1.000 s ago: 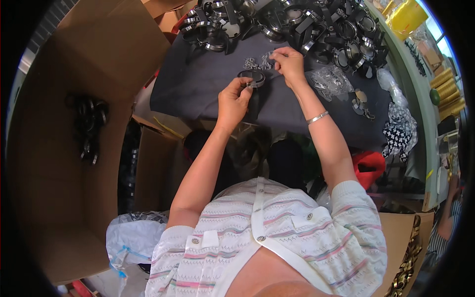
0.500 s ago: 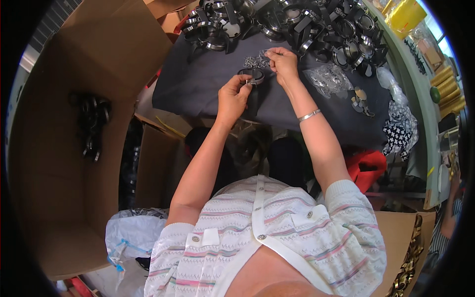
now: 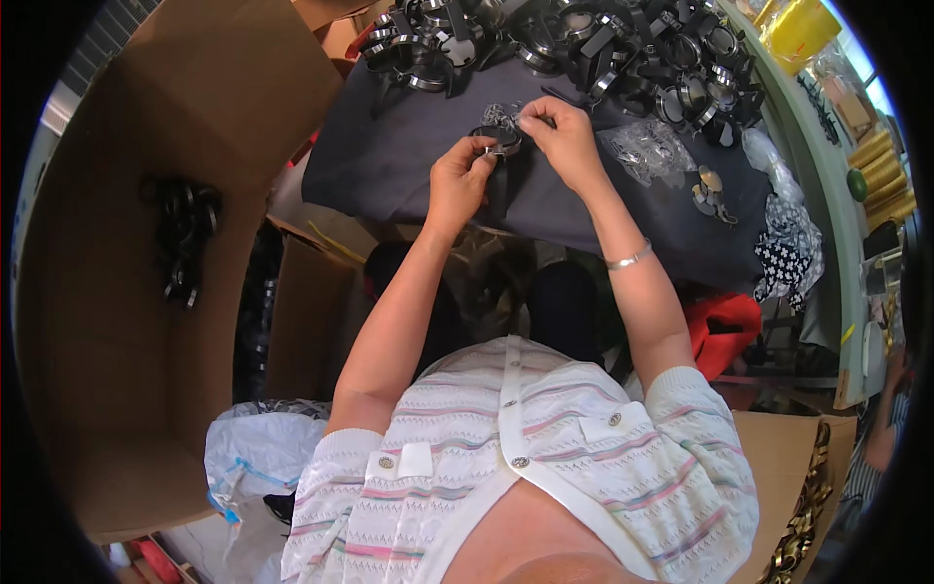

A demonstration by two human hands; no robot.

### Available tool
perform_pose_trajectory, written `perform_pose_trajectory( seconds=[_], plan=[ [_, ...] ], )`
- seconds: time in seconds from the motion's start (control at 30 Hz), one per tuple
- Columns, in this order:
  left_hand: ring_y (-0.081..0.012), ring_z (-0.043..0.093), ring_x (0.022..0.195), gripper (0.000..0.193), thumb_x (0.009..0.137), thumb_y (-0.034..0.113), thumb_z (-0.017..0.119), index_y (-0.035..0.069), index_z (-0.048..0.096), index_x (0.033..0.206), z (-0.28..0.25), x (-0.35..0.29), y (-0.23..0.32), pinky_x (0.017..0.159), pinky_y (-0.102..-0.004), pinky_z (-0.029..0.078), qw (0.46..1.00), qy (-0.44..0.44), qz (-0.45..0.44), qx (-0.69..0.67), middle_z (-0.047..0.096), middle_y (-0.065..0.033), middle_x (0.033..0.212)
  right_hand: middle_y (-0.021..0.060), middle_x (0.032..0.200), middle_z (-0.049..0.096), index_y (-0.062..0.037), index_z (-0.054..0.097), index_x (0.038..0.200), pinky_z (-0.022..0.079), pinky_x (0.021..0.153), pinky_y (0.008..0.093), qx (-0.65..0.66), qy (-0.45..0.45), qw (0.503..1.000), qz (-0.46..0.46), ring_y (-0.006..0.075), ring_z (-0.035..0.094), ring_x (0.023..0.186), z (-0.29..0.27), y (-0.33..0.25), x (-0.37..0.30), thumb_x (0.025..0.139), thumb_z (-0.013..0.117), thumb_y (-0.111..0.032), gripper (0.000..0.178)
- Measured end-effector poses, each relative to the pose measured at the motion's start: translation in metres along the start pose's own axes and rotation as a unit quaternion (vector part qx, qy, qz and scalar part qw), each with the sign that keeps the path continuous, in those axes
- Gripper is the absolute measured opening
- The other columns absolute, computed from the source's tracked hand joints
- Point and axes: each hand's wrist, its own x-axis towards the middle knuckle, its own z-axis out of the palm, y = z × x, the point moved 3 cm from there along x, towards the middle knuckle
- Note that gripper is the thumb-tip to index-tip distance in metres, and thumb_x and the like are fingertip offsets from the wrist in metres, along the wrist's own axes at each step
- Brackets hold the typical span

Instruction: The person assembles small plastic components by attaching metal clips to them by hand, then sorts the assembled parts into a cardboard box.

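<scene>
My left hand (image 3: 455, 187) is closed on the rim of a round, dark watch (image 3: 503, 142) with a silver edge. Its black strap hangs down over the dark cloth on the table (image 3: 375, 161). Just to the right, my right hand (image 3: 566, 146) has thumb and forefinger pinched together close to the watch's upper right edge. Whatever may be between those fingertips is too small to make out. Directly beyond the watch lies a little heap of small silver metal parts (image 3: 497, 114), partly hidden by it.
A large pile of black-strapped watches (image 3: 593, 49) covers the table's far side. To the right lie a clear plastic bag of small parts (image 3: 648, 153) and several metal discs (image 3: 711, 181). At left stands a tall cardboard box (image 3: 117, 389) with black watches (image 3: 183, 234) inside.
My right hand has shifted from the heap of metal parts toward me, nearer the watch. My left hand still grips the watch in almost the same place.
</scene>
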Motion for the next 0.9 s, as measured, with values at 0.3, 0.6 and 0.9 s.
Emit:
perform_pose_trajectory(
  seconds=[0.3, 0.6, 0.9],
  plan=[
    [-0.0041, 0.047, 0.050, 0.016, 0.085, 0.009, 0.058, 0.003, 0.063, 0.099, -0.001, 0.004, -0.004, 0.042, -0.0215, 0.042, 1.000, -0.004, 0.013, -0.019, 0.053, 0.0017, 0.063, 0.0109, 0.076, 0.057, 0.0006, 0.055, 0.081, 0.046, 0.060, 0.0315, -0.256, -0.062, 0.928, -0.263, 0.0267, 0.058, 0.069, 0.018, -0.016, -0.036, 0.077, 0.061, 0.002, 0.008],
    [-0.0042, 0.048, 0.051, 0.018, 0.084, 0.008, 0.059, 0.002, 0.063, 0.101, 0.001, 0.001, -0.001, 0.043, -0.0208, 0.041, 0.997, -0.027, -0.031, -0.070, 0.054, 0.0016, 0.065, 0.0112, 0.079, 0.058, -0.0009, 0.054, 0.083, 0.048, 0.055, 0.0345, -0.325, -0.035, 0.884, -0.333, 0.0291, 0.060, 0.066, 0.019, -0.011, -0.041, 0.074, 0.063, 0.003, 0.013],
    [-0.0022, 0.048, 0.053, 0.018, 0.084, 0.006, 0.059, 0.002, 0.062, 0.101, 0.000, -0.001, -0.001, 0.042, -0.0185, 0.039, 0.999, -0.011, 0.020, -0.034, 0.058, 0.0014, 0.071, 0.0112, 0.074, 0.057, -0.0023, 0.053, 0.080, 0.047, 0.054, 0.0369, -0.280, -0.002, 0.906, -0.319, 0.0310, 0.059, 0.064, 0.027, -0.005, -0.040, 0.073, 0.065, 0.000, 0.015]
  ],
)
